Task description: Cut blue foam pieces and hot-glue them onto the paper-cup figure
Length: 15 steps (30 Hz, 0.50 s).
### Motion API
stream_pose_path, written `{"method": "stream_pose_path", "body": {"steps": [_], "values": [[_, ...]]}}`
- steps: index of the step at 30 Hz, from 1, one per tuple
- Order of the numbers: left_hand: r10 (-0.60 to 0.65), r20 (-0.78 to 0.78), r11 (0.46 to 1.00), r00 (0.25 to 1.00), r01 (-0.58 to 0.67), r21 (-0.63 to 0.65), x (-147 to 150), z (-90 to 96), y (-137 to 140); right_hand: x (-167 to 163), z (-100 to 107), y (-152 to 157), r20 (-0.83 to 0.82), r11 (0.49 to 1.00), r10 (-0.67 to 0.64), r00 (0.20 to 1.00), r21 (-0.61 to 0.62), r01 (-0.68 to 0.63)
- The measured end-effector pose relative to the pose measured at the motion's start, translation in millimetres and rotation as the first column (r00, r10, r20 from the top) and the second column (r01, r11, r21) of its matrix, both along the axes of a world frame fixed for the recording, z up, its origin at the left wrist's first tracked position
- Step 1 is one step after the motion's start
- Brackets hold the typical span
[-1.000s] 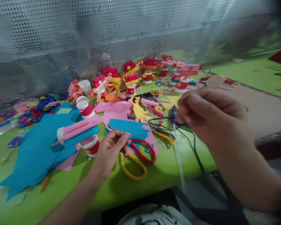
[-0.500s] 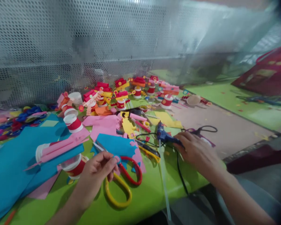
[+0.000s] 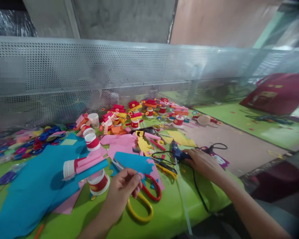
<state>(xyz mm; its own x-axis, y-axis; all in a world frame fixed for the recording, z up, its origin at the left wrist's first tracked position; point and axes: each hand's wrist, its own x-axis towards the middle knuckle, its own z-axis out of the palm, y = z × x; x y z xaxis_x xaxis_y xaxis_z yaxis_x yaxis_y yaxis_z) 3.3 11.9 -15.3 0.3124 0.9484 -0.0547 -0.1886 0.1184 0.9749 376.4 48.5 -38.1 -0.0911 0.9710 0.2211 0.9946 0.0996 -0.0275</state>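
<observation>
My left hand (image 3: 126, 186) is closed, with thumb and forefinger pinching a small round pink paper piece (image 3: 140, 175). Under that hand lie scissors with one red and one yellow handle (image 3: 141, 212), blades over blue paper (image 3: 133, 161). My right hand (image 3: 201, 162) has its fingers around the handle of a blue hot glue gun (image 3: 177, 152) resting on the table. A long clear glue stick (image 3: 183, 199) runs from the gun toward the front edge. Near the left hand stands a red-banded white paper cup (image 3: 99, 182), with rolled pink paper (image 3: 92, 162) above it.
Several finished paper-and-cup figures (image 3: 136, 122) crowd the back. Large blue paper sheets (image 3: 40, 179) and a heap of coloured caps (image 3: 47, 136) cover the left. A yellow-handled cutter (image 3: 166, 168) lies between my hands. A perforated metal screen (image 3: 139, 73) rises behind; a red bag (image 3: 276, 93) stands right.
The camera view has tilted up and turned slightly left, so the table contents appear lower and further right. My hands keep nearly the same places over the scissors and on the glue gun.
</observation>
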Motion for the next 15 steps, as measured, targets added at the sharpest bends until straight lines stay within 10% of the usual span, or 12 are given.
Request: {"method": "stream_pose_path", "body": {"steps": [8, 15], "values": [[0.067, 0.107, 0.996, 0.992, -0.073, 0.053, -1, 2.7, -2, 5, 20, 4, -0.38, 0.997, -0.002, 0.925, 0.066, 0.03], [0.039, 0.101, 0.995, 0.994, -0.048, 0.092, 0, -2.5, -5, -1, 44, -7, -0.853, 0.99, 0.023, 0.522, 0.091, 0.106]]}}
